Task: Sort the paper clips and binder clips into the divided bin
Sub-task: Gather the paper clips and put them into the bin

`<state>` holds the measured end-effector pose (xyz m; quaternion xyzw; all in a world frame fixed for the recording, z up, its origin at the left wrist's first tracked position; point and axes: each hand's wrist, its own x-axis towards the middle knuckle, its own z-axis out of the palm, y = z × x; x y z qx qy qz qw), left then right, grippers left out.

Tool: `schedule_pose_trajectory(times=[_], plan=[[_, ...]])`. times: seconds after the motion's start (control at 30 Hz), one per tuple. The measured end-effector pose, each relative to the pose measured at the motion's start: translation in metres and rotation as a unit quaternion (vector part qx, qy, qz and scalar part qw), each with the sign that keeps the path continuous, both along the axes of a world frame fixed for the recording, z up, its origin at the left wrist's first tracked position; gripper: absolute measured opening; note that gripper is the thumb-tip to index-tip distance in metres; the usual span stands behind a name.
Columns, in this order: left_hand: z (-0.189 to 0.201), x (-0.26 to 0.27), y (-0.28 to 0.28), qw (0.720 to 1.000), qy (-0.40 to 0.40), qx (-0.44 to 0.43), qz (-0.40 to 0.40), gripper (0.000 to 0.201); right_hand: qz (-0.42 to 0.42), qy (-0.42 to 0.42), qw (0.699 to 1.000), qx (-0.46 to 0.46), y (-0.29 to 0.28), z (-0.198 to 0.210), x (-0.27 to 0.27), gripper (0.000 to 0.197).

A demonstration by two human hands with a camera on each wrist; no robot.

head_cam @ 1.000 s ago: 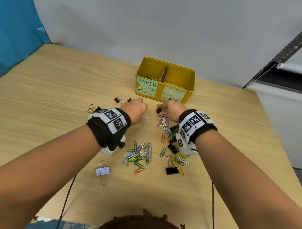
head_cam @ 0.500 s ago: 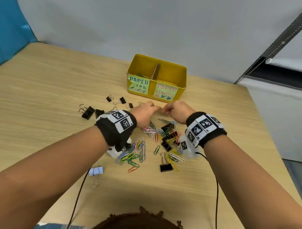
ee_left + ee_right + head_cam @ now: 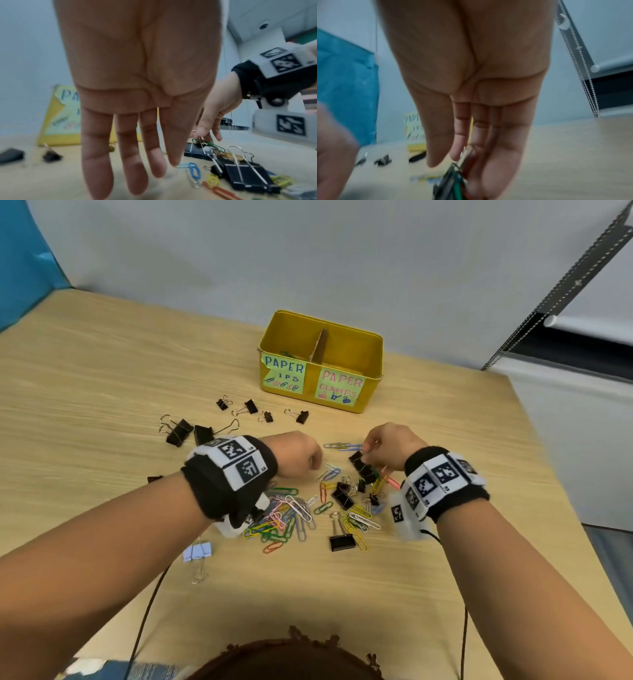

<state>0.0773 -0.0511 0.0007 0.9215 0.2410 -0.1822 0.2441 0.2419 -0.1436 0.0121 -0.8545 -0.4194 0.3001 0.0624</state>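
A yellow divided bin [image 3: 363, 405] stands at the back of the table, its left half labelled for paper clips and its right half for paper clamps. Coloured paper clips [image 3: 284, 515] and black binder clips [image 3: 342, 496] lie mixed in a pile in front of it. My right hand [image 3: 380, 445] pinches the wire handle of a black binder clip [image 3: 195, 150] with a green paper clip [image 3: 211, 144] tangled in it. It holds them just above the pile. My left hand [image 3: 137, 175] hovers left of it with straight fingers pointing down, holding nothing.
Larger black binder clips [image 3: 178, 431] lie to the left, and small ones [image 3: 250, 407] lie nearer the bin. A lilac binder clip [image 3: 197, 551] sits near my left forearm. Another black one [image 3: 340, 541] lies at the pile's front. The table's edge [image 3: 548, 474] runs along the right.
My two hands, fingertips together before, have drawn apart. The right hand now pinches a binder clip at the pile, and the left hand's fingers hang straight and hold nothing.
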Motion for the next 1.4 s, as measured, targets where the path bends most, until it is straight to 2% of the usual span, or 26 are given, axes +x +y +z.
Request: schedule_pose_trajectory(times=[0.03, 0.1, 0.17, 0.2, 0.27, 0.33, 0.37, 0.43, 0.53, 0.57, 0.63, 0.73, 0.8, 0.9, 0.97, 1.03, 1.13, 1.2, 1.27, 1.33, 1.4], plan=[[-0.002, 0.007, -0.003, 1.0, -0.016, -0.009, 0.006, 0.036, -0.013, 0.012, 1.0, 0.007, -0.001, -0.005, 0.0, 0.014], [-0.006, 0.019, -0.01, 0.998, -0.053, -0.018, 0.018, 0.046, -0.057, 0.094, 0.992, 0.065, -0.004, -0.014, 0.0, 0.026], [-0.009, 0.029, -0.016, 0.995, -0.09, -0.02, 0.035, 0.06, -0.108, 0.209, 0.961, 0.146, -0.009, -0.016, 0.0, 0.028], [-0.01, 0.032, -0.019, 0.993, -0.11, -0.023, 0.045, 0.06, -0.133, 0.261, 0.939, 0.182, -0.012, -0.016, -0.001, 0.027], [-0.011, 0.036, -0.018, 0.986, -0.154, -0.025, 0.065, 0.05, -0.172, 0.323, 0.902, 0.231, -0.016, -0.017, -0.001, 0.025], [-0.009, 0.037, -0.017, 0.982, -0.176, 0.009, 0.061, 0.039, -0.183, 0.337, 0.892, 0.24, -0.016, -0.019, -0.004, 0.013], [-0.007, 0.036, -0.017, 0.982, -0.18, 0.039, 0.051, 0.036, -0.173, 0.331, 0.899, 0.229, -0.015, -0.019, -0.007, 0.002], [-0.002, 0.036, -0.018, 0.979, -0.177, 0.102, 0.022, 0.035, -0.129, 0.306, 0.922, 0.198, -0.013, -0.023, -0.012, 0.022], [0.003, 0.033, -0.014, 0.972, -0.148, 0.183, -0.015, 0.033, -0.096, 0.308, 0.931, 0.171, -0.007, -0.02, -0.017, 0.024], [0.003, 0.03, -0.009, 0.971, -0.141, 0.193, -0.01, 0.032, -0.093, 0.302, 0.933, 0.171, -0.006, -0.02, -0.016, 0.023], [0.003, 0.02, 0.004, 0.971, -0.117, 0.207, 0.024, 0.031, -0.072, 0.233, 0.956, 0.163, -0.006, -0.019, -0.008, 0.018], [0.0, 0.003, 0.026, 0.969, -0.044, 0.224, 0.094, 0.049, -0.042, 0.105, 0.982, 0.151, -0.014, -0.016, 0.004, 0.023], [-0.001, -0.003, 0.034, 0.965, -0.015, 0.237, 0.114, 0.068, -0.077, 0.059, 0.983, 0.158, -0.022, -0.015, 0.014, 0.024], [0.003, 0.003, 0.025, 0.973, -0.055, 0.201, 0.095, 0.076, -0.099, -0.025, 0.988, 0.115, -0.034, -0.012, 0.027, 0.026], [0.007, 0.014, 0.008, 0.985, -0.1, 0.119, 0.069, 0.064, -0.072, -0.039, 0.996, 0.038, -0.041, -0.013, 0.026, 0.023], [0.007, 0.027, -0.01, 0.993, -0.112, 0.022, 0.019, 0.047, -0.05, -0.02, 0.998, -0.017, -0.045, -0.018, 0.021, 0.017], [-0.001, 0.041, -0.032, 0.996, -0.068, -0.043, -0.046, 0.032, -0.053, -0.047, 0.997, -0.012, -0.051, -0.029, 0.02, 0.011], [-0.007, 0.044, -0.039, 0.996, -0.057, -0.06, -0.043, 0.023, -0.076, -0.089, 0.993, -0.005, -0.054, -0.027, 0.022, 0.007], [-0.008, 0.042, -0.038, 0.995, -0.069, -0.073, -0.026, 0.013, -0.084, -0.117, 0.989, 0.017, -0.057, -0.023, 0.023, 0.012], [-0.008, 0.04, -0.034, 0.994, -0.082, -0.069, -0.014, 0.007, -0.071, -0.109, 0.99, 0.05, -0.057, -0.018, 0.018, 0.014], [-0.007, 0.038, -0.031, 0.994, -0.094, -0.047, -0.005, 0.008, -0.04, -0.065, 0.995, 0.068, -0.053, -0.013, 0.006, 0.017]])
